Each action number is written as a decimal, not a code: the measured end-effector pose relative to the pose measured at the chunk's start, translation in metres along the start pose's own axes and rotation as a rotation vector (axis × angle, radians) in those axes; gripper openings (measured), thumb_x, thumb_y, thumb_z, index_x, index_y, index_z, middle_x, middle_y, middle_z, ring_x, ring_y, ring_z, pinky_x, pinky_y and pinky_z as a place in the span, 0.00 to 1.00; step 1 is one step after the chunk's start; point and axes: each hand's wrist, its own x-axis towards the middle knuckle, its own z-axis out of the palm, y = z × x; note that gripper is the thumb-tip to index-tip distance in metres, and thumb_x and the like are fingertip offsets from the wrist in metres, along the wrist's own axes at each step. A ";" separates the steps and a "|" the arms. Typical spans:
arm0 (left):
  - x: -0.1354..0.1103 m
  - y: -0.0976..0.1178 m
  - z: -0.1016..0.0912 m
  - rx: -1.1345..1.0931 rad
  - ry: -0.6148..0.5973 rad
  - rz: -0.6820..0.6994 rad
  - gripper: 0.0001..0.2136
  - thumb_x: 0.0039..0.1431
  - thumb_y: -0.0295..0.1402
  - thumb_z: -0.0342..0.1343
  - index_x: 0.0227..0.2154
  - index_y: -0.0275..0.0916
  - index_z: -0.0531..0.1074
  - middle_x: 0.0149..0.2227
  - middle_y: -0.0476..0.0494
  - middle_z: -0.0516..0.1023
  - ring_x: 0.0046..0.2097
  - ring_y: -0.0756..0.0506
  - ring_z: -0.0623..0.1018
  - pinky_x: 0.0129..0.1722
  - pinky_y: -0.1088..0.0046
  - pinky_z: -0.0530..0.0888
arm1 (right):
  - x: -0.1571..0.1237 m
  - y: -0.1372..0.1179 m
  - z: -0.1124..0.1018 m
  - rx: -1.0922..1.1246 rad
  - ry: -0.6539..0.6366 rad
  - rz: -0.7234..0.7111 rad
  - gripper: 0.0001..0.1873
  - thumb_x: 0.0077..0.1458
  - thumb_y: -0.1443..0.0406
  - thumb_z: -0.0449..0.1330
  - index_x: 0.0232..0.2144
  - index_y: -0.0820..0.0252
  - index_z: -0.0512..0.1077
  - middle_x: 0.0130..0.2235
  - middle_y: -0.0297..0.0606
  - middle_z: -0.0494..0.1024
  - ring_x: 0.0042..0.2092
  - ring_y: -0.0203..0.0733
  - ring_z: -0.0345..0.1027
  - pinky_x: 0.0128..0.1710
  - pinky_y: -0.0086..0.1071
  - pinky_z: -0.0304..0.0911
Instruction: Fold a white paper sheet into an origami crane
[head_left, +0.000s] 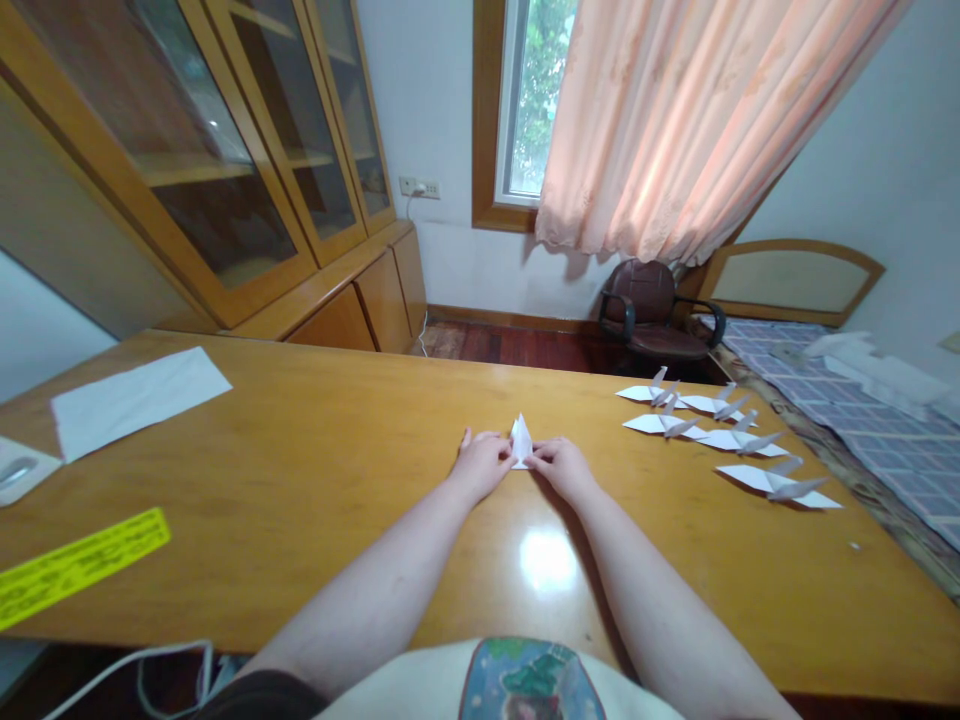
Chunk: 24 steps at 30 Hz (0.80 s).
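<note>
My left hand and my right hand meet at the middle of the wooden table. Both pinch a small white folded paper piece that stands up between their fingertips. The fingers of both hands are closed on its lower edges. To the right, several finished white paper cranes lie in rows on the table, apart from my hands.
A white paper sheet lies at the far left of the table, with a yellow ruler near the front left edge. A wooden glass-door cabinet stands behind. A brown chair and a bed are on the right.
</note>
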 end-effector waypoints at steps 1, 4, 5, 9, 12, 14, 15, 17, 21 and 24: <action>0.000 0.001 0.000 -0.002 0.007 -0.001 0.06 0.54 0.37 0.54 0.28 0.43 0.74 0.43 0.46 0.77 0.53 0.42 0.69 0.60 0.47 0.44 | 0.000 0.001 0.001 0.005 0.011 0.008 0.07 0.50 0.62 0.60 0.26 0.52 0.79 0.40 0.35 0.80 0.39 0.43 0.70 0.42 0.34 0.59; 0.000 0.001 0.001 -0.015 0.029 -0.019 0.05 0.52 0.36 0.56 0.26 0.43 0.73 0.42 0.47 0.77 0.51 0.43 0.70 0.60 0.48 0.43 | 0.001 0.003 0.005 0.016 0.033 0.019 0.05 0.49 0.63 0.62 0.26 0.53 0.78 0.39 0.35 0.80 0.39 0.42 0.71 0.43 0.34 0.59; 0.000 0.001 0.001 -0.022 0.031 -0.027 0.04 0.52 0.36 0.57 0.27 0.43 0.73 0.42 0.47 0.77 0.51 0.43 0.70 0.60 0.48 0.43 | 0.002 0.004 0.005 0.016 0.038 0.023 0.04 0.48 0.63 0.62 0.25 0.53 0.78 0.38 0.35 0.80 0.39 0.42 0.71 0.43 0.34 0.59; 0.000 0.000 0.004 -0.072 0.058 -0.050 0.12 0.50 0.35 0.59 0.39 0.44 0.71 0.43 0.47 0.76 0.50 0.43 0.71 0.61 0.49 0.44 | 0.002 0.003 0.006 -0.012 0.071 0.045 0.03 0.46 0.63 0.64 0.24 0.55 0.76 0.37 0.35 0.80 0.40 0.42 0.70 0.43 0.34 0.59; 0.001 -0.002 0.007 -0.078 0.106 -0.075 0.27 0.48 0.34 0.61 0.52 0.43 0.61 0.50 0.42 0.72 0.54 0.42 0.69 0.60 0.50 0.47 | 0.001 0.000 0.006 -0.070 0.105 0.059 0.05 0.45 0.62 0.65 0.28 0.55 0.76 0.38 0.37 0.79 0.41 0.43 0.70 0.43 0.35 0.59; 0.001 -0.002 0.008 -0.051 0.139 -0.080 0.29 0.47 0.34 0.62 0.53 0.41 0.60 0.52 0.40 0.70 0.54 0.41 0.68 0.60 0.53 0.51 | 0.001 -0.001 0.006 -0.100 0.128 0.067 0.13 0.45 0.61 0.66 0.36 0.55 0.75 0.39 0.39 0.78 0.43 0.44 0.69 0.44 0.37 0.59; 0.000 -0.002 0.007 -0.033 0.156 -0.077 0.27 0.47 0.34 0.62 0.51 0.40 0.61 0.51 0.40 0.70 0.53 0.42 0.69 0.59 0.56 0.54 | 0.001 -0.001 0.007 -0.105 0.140 0.070 0.17 0.44 0.61 0.66 0.40 0.56 0.74 0.40 0.39 0.78 0.44 0.45 0.68 0.45 0.37 0.59; -0.002 0.000 0.006 0.006 0.178 -0.059 0.22 0.47 0.34 0.62 0.46 0.40 0.65 0.47 0.42 0.71 0.50 0.43 0.70 0.56 0.60 0.60 | 0.000 0.000 0.008 -0.100 0.162 0.069 0.24 0.43 0.62 0.67 0.46 0.56 0.71 0.43 0.40 0.77 0.45 0.46 0.67 0.47 0.39 0.59; -0.006 0.006 0.002 0.105 0.174 0.060 0.10 0.50 0.33 0.60 0.37 0.43 0.71 0.43 0.46 0.72 0.48 0.44 0.69 0.59 0.57 0.54 | -0.001 0.003 0.010 -0.116 0.180 0.037 0.22 0.44 0.61 0.66 0.44 0.55 0.71 0.42 0.40 0.77 0.44 0.45 0.67 0.45 0.39 0.59; -0.007 0.008 0.001 0.171 0.155 0.149 0.07 0.54 0.32 0.57 0.37 0.45 0.74 0.44 0.46 0.74 0.51 0.43 0.67 0.61 0.51 0.46 | -0.001 0.006 0.010 -0.152 0.156 -0.031 0.16 0.47 0.60 0.65 0.40 0.54 0.73 0.42 0.39 0.77 0.45 0.45 0.67 0.47 0.39 0.58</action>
